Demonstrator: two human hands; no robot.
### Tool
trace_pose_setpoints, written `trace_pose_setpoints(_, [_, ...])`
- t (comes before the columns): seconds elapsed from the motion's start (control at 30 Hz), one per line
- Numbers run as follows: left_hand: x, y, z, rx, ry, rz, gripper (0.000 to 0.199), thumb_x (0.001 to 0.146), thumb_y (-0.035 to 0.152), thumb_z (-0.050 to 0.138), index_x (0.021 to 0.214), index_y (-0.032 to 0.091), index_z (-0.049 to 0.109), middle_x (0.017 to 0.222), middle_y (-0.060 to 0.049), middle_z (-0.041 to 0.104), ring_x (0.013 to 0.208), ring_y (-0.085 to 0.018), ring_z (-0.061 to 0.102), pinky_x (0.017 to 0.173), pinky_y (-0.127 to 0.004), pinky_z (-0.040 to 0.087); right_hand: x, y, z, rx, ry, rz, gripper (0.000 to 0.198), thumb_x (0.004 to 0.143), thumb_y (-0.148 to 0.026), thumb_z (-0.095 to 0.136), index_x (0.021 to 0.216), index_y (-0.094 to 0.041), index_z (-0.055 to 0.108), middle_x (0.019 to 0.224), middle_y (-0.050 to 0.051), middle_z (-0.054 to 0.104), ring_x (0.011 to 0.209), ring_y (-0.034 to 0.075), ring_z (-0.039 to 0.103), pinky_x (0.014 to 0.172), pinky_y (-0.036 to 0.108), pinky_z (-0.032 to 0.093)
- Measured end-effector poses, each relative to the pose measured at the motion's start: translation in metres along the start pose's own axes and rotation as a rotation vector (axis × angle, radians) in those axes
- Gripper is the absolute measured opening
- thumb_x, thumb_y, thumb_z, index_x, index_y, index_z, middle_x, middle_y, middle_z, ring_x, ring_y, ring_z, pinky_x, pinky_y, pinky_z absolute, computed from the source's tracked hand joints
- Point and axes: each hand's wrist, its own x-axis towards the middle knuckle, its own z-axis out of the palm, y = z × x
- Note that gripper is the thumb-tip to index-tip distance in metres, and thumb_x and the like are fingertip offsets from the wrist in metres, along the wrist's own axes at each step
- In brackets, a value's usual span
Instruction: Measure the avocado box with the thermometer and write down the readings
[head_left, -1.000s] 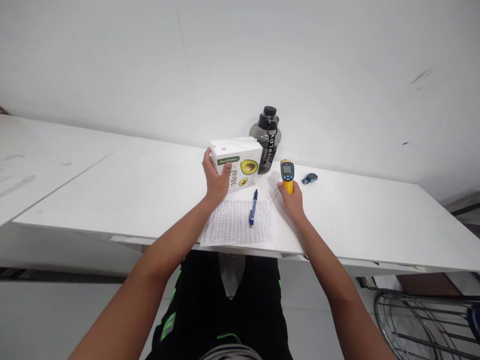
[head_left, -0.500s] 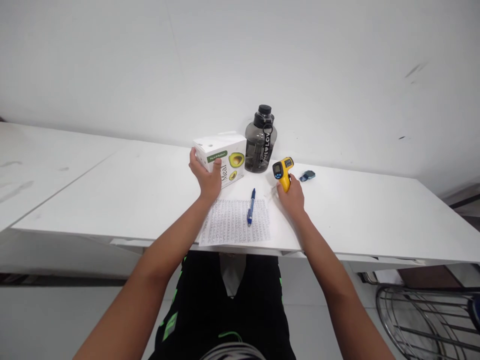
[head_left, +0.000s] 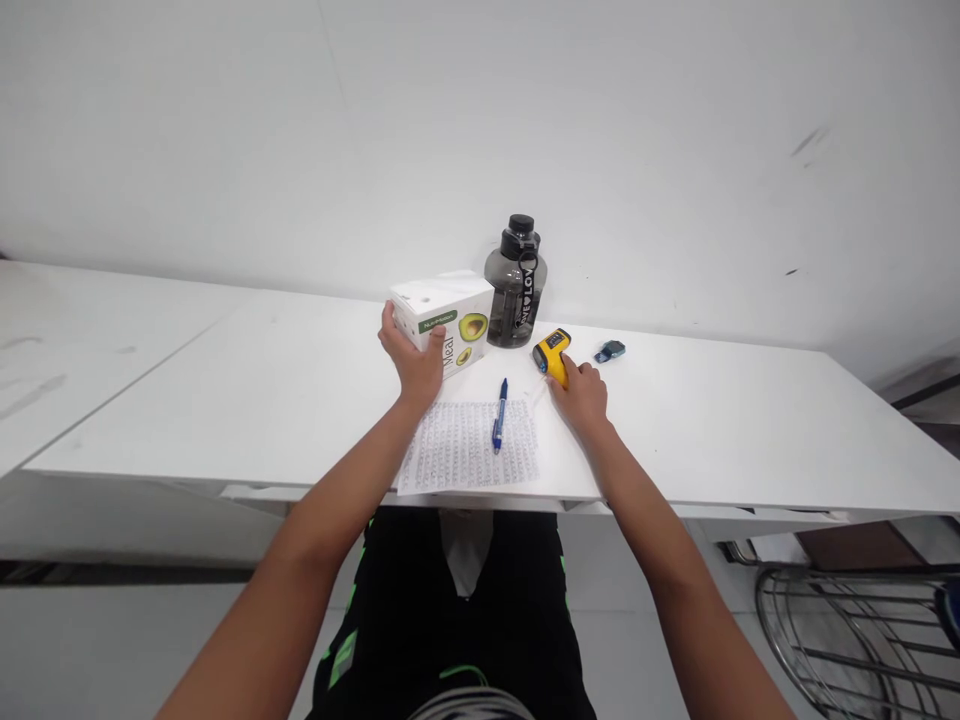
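Note:
My left hand (head_left: 417, 362) grips the near left corner of a white box (head_left: 471, 322) with avocado pictures and the word "Meal", its thumb on the printed face. The fingers of my right hand (head_left: 582, 396) are wrapped round the handle of a yellow infrared thermometer (head_left: 553, 352), which is tipped over low at the tabletop. Behind and right of the box stands a dark see-through water bottle (head_left: 514, 285) with a black cap. Between my forearms lies a printed sheet of paper (head_left: 457, 455), with a blue pen (head_left: 500, 415) on it.
A small blue-grey object (head_left: 610, 351), its kind unclear, lies right of the thermometer. The white table (head_left: 727, 430) runs along a white wall (head_left: 225, 150). Below the table at right is a metal wire rack (head_left: 832, 620).
The thermometer has gone from upright to tipped over and lower, turned by my right hand. My left hand keeps its hold on the box. The view has shifted slightly.

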Motion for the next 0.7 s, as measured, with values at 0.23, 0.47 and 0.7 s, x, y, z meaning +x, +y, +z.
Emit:
trace_pose_setpoints(0.23, [-0.0008, 0.0032, -0.0002, -0.001, -0.005, -0.016, 0.097, 0.075, 0.068, 0.071, 0.151, 0.027, 0.027, 0.153, -0.015, 0.028, 0.147, -0.032, 0.031, 0.123, -0.049, 0.028, 0.0004, 0.0003, 0.0001, 0.019, -0.016, 0.051, 0.059, 0.099, -0.048, 0.046, 0.151, -0.021, 0.044, 0.122, 0.016, 0.061, 0.114, 0.030, 0.053, 0.090, 0.038, 0.043])
trace_pose_setpoints(0.47, [-0.0009, 0.0038, -0.0001, 0.014, -0.004, -0.002, 0.097, 0.075, 0.069, 0.069, 0.151, 0.026, 0.027, 0.153, -0.017, 0.028, 0.147, -0.032, 0.031, 0.123, -0.048, 0.028, 0.0030, 0.0039, 0.0041, 0.064, 0.007, 0.042, 0.060, 0.097, -0.049, 0.048, 0.149, -0.020, 0.048, 0.119, 0.018, 0.062, 0.113, 0.033, 0.055, 0.089, 0.042, 0.045])
trace_pose_setpoints(0.7, [-0.0015, 0.0055, -0.0006, 0.019, -0.009, -0.018, 0.097, 0.075, 0.070, 0.069, 0.151, 0.028, 0.027, 0.155, -0.016, 0.027, 0.148, -0.032, 0.029, 0.123, -0.048, 0.028, 0.0026, 0.0027, 0.0015, 0.075, 0.002, 0.060, 0.060, 0.096, -0.049, 0.049, 0.149, -0.020, 0.048, 0.120, 0.017, 0.061, 0.113, 0.033, 0.055, 0.089, 0.042, 0.045])
